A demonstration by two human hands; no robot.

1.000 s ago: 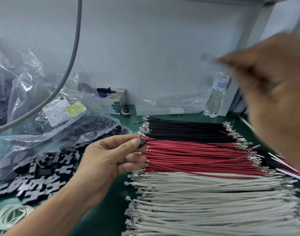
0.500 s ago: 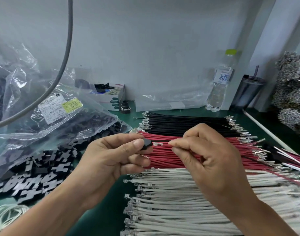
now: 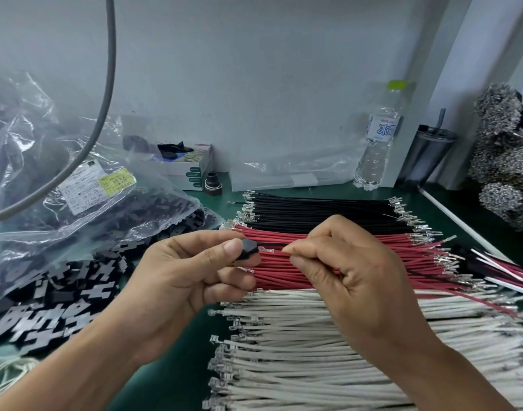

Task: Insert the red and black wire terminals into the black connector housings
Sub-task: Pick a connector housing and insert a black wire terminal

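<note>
The left hand (image 3: 177, 274) pinches one black connector housing (image 3: 248, 251) between thumb and forefinger; its grip is clenched on the housing, with the remaining fingers curled beneath. The right hand (image 3: 352, 274) pinches a wire just behind its metal terminal (image 3: 266, 249); this grip grasps the wire, whose colour cannot be told against the bundle behind it. The terminal tip lies just beside the housing opening, and whether it touches cannot be told. Both hands are held above the table (image 3: 168, 378), over the row of red wires (image 3: 372, 247).

The wires lie in three adjoining bands across the green table surface. The black wires (image 3: 319, 209) are farthest from the person, the red wires are in the middle, and the white wires (image 3: 313, 351) are nearest. Metal terminals show at both ends of each band.

A loose heap of black connector housings (image 3: 61, 295) lies on the table to the left of the left hand. Behind it sits a clear plastic bag (image 3: 85, 209) bearing a white and yellow label. A water bottle (image 3: 378, 140) stands upright at the rear wall, with a dark tumbler (image 3: 426, 155) to its right. A small box (image 3: 189, 170) stands at the rear, left of centre.
</note>
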